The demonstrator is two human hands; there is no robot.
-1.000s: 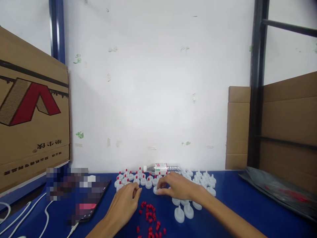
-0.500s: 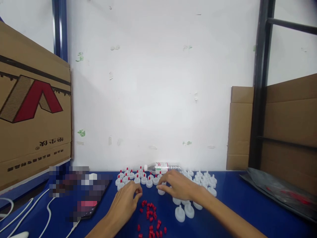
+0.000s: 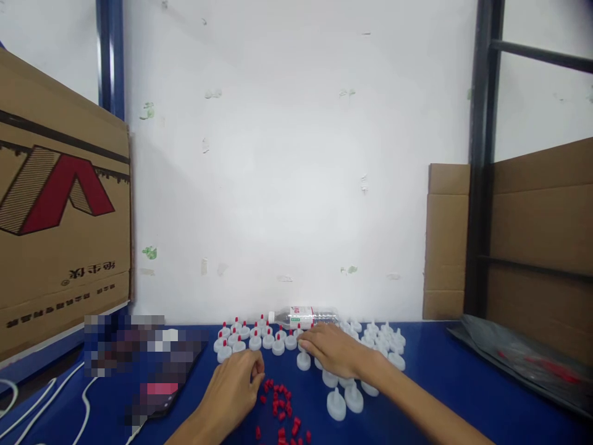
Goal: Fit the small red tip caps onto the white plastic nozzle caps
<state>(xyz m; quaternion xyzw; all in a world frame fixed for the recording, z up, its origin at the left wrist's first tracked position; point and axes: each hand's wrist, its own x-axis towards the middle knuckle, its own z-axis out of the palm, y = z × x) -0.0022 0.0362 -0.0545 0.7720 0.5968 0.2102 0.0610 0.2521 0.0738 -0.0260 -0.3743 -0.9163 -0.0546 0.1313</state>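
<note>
On the blue table, my left hand (image 3: 237, 384) is closed, its thumb and fingers curled together beside loose red tip caps (image 3: 282, 405); what it holds, if anything, is hidden. My right hand (image 3: 334, 350) reaches leftward over the white nozzle caps, fingers together. Its fingertips meet at the spout of one upright white nozzle cap (image 3: 303, 361) that shows no red tip. Behind and left stand several nozzle caps with red tips (image 3: 255, 342). Under and right of my right wrist are plain white nozzle caps (image 3: 336, 405), some partly hidden by the hand.
A clear bottle (image 3: 301, 317) lies against the white wall. At left are a large cardboard box (image 3: 65, 247), a dark device (image 3: 178, 377) partly blurred out, and white cables (image 3: 86, 405). A grey plastic bag (image 3: 519, 358) and folded cardboard (image 3: 447, 241) are at right.
My right thumb and fingers have drawn together at the white nozzle cap and shifted slightly right. My left hand stays by the red tip caps, its fingers curled in more. The view has shifted slightly.
</note>
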